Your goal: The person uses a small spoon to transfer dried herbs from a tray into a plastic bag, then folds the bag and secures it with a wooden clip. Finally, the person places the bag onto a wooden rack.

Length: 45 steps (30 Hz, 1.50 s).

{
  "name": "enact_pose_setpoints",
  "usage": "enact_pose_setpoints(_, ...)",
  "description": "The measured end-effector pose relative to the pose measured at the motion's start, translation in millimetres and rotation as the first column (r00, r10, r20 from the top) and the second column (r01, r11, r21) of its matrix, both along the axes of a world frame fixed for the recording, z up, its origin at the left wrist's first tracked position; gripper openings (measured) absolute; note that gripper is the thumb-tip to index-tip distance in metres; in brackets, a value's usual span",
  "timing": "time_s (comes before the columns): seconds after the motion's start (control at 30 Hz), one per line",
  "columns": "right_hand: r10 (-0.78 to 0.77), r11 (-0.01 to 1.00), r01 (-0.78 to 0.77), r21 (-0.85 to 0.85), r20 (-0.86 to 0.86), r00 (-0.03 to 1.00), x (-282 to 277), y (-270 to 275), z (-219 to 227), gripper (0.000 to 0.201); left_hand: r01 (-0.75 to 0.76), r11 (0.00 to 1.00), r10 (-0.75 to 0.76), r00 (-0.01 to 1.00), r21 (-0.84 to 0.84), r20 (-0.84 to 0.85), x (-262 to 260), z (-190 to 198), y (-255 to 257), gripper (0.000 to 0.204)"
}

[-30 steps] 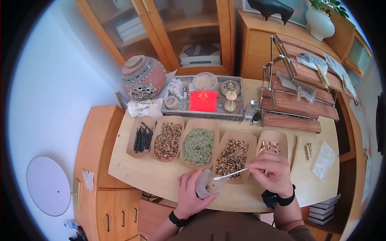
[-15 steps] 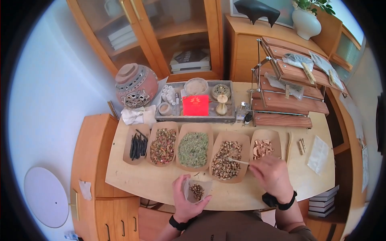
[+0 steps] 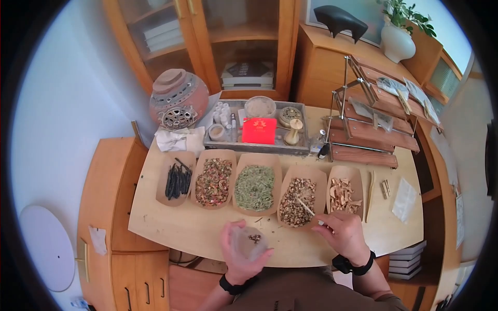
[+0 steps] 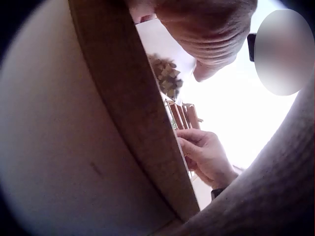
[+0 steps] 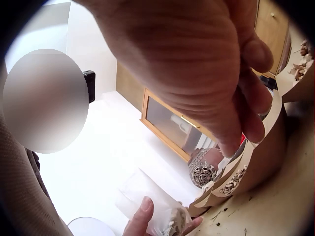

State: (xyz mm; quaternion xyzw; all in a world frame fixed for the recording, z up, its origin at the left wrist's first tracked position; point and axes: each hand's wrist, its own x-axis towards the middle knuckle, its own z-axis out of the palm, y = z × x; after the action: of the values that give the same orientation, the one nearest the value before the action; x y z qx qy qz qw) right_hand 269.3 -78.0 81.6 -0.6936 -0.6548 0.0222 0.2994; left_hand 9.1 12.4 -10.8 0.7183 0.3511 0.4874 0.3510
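My left hand [image 3: 236, 263] holds a small translucent bag [image 3: 243, 244] with its mouth open, in front of the trays. Brown chopped bits [image 4: 168, 76] lie inside it, and the bag [image 5: 142, 196] also appears low in the right wrist view. Between the fingers of my right hand [image 3: 343, 236] is a thin whitish spoon [image 3: 307, 208]. Its far end reaches into a pile of brown and cream chopped pieces [image 3: 293, 205] in a kraft paper tray [image 3: 320, 182]. The right fingers are close to that tray's near right edge.
Other paper trays hold pale wood shavings [image 3: 342, 193], green herb [image 3: 254, 186], reddish mixed flakes [image 3: 213, 181] and dark sticks [image 3: 178, 181]. Behind them stands a grey tray [image 3: 228, 146] with a red packet [image 3: 259, 130]. At right are a wooden rack [image 3: 363, 154] and a clear bag [image 3: 404, 200].
The spoon has gone from over the bag to the tray of brown pieces. My left hand has tilted the bag, and the head view has shifted.
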Motion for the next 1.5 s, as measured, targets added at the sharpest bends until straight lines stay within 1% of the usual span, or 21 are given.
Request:
enact_pose_setpoints(0.2,-0.059,0.99,0.059,-0.127,0.003,0.998,1.5,-3.6,4.3,0.037,0.071,0.997,-0.069,0.995,0.034,-0.075,-0.3,9.1,1.1,0.11)
enact_pose_setpoints(0.27,-0.1,0.978,0.099,-0.183,0.004,0.995,-4.5,-11.1,23.1,0.04,0.027,0.99,0.001,0.98,-0.136,0.201,2.4,4.9,-1.9,0.102)
enact_pose_setpoints(0.3,-0.138,0.962,0.135,-0.237,0.003,0.99,-7.4,-12.4,28.6,0.043,0.03,0.991,-0.003,0.98,-0.132,0.2,-3.5,6.7,0.3,0.102)
enact_pose_setpoints(0.33,-0.159,0.961,0.155,-0.231,0.001,0.987,-10.2,-10.6,25.6,0.043,0.014,0.998,-0.007,0.994,0.059,-0.11,-12.7,12.5,5.3,0.094)
enact_pose_setpoints(0.37,0.023,0.997,-0.028,-0.077,-0.07,0.997,-13.7,-8.2,19.6,0.043,0.079,0.963,0.031,0.918,0.258,-0.396,-13.8,20.2,9.5,0.087)
enact_pose_setpoints(0.4,0.189,0.979,-0.18,0.095,-0.094,0.977,-16.7,-7.1,15.5,0.044,0.143,0.95,-0.025,0.921,0.278,-0.389,-8.6,32.7,8.1,0.087)
enact_pose_setpoints(0.47,0.268,0.957,-0.276,-0.091,-0.09,0.959,-34.1,-1.6,17.9,0.054,0.03,0.93,0.133,0.902,0.367,-0.41,2.3,53.6,1.8,0.066)
enact_pose_setpoints(0.5,0.298,0.95,-0.303,-0.075,-0.066,0.952,-41.5,4.8,13.5,0.054,0.087,0.92,0.079,0.914,0.381,-0.398,13.3,48.3,0.2,0.066)
enact_pose_setpoints(0.57,0.326,0.943,-0.328,-0.051,-0.037,0.945,-52.0,14.0,3.4,0.053,-0.073,0.995,0.061,0.984,0.071,0.169,30.0,39.1,-7.1,0.096)
enact_pose_setpoints(0.6,0.328,0.942,-0.332,-0.045,-0.086,0.941,-56.9,18.4,1.2,0.048,-0.041,0.971,0.023,0.997,0.236,0.078,24.4,42.3,-0.3,0.081)
enact_pose_setpoints(0.63,0.335,0.939,-0.343,-0.036,-0.137,0.932,-59.8,20.4,-0.7,0.043,-0.035,0.968,0.016,0.997,0.249,0.078,29.5,52.6,-2.7,0.081)
enact_pose_setpoints(0.7,0.346,0.937,-0.348,0.02,-0.155,0.925,-58.5,21.6,-2.9,0.032,0.042,0.996,-0.071,0.915,0.08,0.397,43.4,71.9,-9.3,0.076)
enact_pose_setpoints(0.73,0.338,0.941,-0.332,0.064,-0.155,0.928,-55.5,20.7,-3.4,0.029,0.035,0.995,-0.068,0.917,0.09,0.393,34.7,68.8,-4.8,0.076)
enact_pose_setpoints(0.8,0.353,0.934,-0.338,0.114,-0.163,0.921,-48.6,17.1,-2.0,0.026,0.292,0.955,-0.294,0.954,0.041,0.057,5.4,57.8,4.5,0.112)
enact_pose_setpoints(0.83,0.32,0.947,-0.312,0.073,-0.234,0.918,-42.8,14.9,2.4,0.026,0.271,0.962,-0.273,0.961,0.044,0.048,4.1,61.8,6.1,0.112)
enact_pose_setpoints(0.93,0.285,0.956,-0.289,0.042,-0.355,0.89,-35.7,10.9,5.4,0.026,0.389,0.909,-0.378,0.921,-0.148,0.099,3.4,64.7,8.9,0.1)
enact_pose_setpoints(1.0,0.285,0.956,-0.286,0.058,-0.397,0.873,-32.3,10.3,6.9,0.026,0.37,0.899,-0.332,0.925,-0.233,0.186,5.3,52.2,7.8,0.062)
enact_pose_setpoints(1.13,0.308,0.951,-0.278,0.133,-0.408,0.86,-31.7,9.0,-10.3,0.023,0.324,0.901,-0.26,0.936,-0.289,0.239,7.7,52.6,6.6,0.069)
enact_pose_setpoints(1.23,0.299,0.954,-0.282,0.108,-0.453,0.84,-29.1,9.5,-15.4,0.02,0.369,0.881,-0.295,0.917,-0.295,0.268,4.6,49.3,5.1,0.051)
enact_pose_setpoints(1.3,0.254,0.964,-0.249,0.096,-0.61,0.75,-28.5,7.3,-10.4,0.019,0.398,0.848,-0.342,0.915,-0.351,0.213,3.3,55.7,7.1,0.04)
enact_pose_setpoints(1.5,0.253,0.954,-0.285,0.096,-0.767,0.589,-29.2,12.7,-2.8,0.011,0.399,0.802,-0.227,0.892,-0.445,0.391,6.7,72.2,3.5,0.028)
